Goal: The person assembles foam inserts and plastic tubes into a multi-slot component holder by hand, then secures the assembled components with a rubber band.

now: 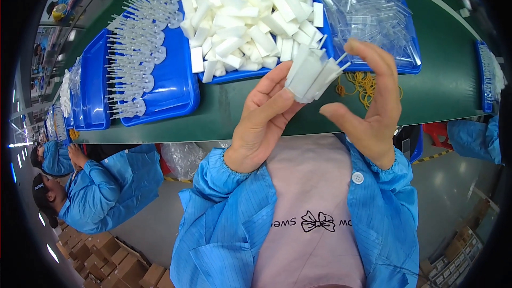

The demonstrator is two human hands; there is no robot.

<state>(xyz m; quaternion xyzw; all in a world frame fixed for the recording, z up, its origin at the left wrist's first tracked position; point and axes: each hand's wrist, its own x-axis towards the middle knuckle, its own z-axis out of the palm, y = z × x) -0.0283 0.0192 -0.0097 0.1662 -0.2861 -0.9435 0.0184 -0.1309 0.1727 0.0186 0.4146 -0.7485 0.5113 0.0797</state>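
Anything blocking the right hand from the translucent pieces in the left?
Nothing visible. The right hand is open beside the translucent pieces held in the left hand. Its fingers come very near the thin rods sticking out; whether they touch, I can't tell.

I am seeing the middle tray (pixel 229 78) sitting on the bench (pixel 437 96), foam blocks (pixel 242 16) lying in it. To its left, the left tray (pixel 178 77) is bearing stemmed parts (pixel 140 56); to its right, the right tray (pixel 413 68) is holding plastic pieces (pixel 368 18). Elastic bands (pixel 362 87) are lying before the right tray. A bundle (pixel 309 77) is resting in the left hand (pixel 261 117).
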